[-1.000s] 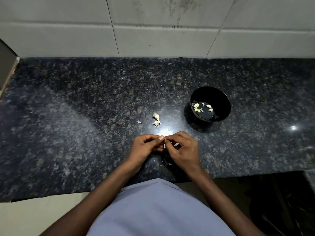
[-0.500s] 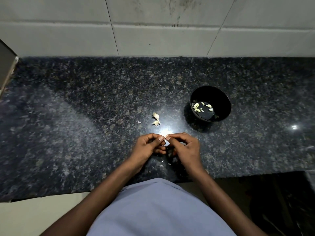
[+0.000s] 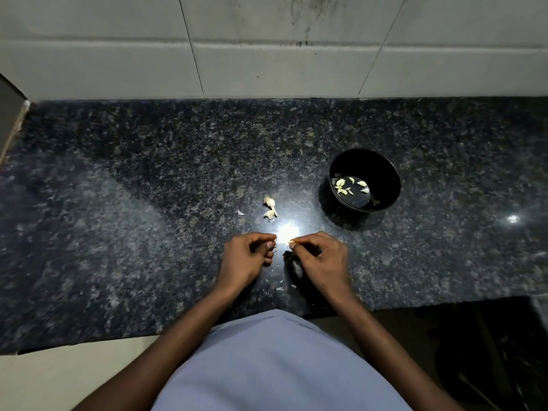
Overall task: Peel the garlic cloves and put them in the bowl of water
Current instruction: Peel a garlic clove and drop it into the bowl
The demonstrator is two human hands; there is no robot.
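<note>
Above counter [image 3: 118, 232]: left hand [image 3: 244, 262] curled, contents unclear; right hand [image 3: 321, 262] pinching garlic clove [image 3: 291, 242], apart.

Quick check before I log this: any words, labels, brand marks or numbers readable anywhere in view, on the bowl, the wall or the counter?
None. No text, label, brand or number shows in this view.
The black bowl is plain, with no mark visible.
The wall tiles carry only dark stains, no writing.
The counter is bare speckled stone, with no sticker or print.
</note>
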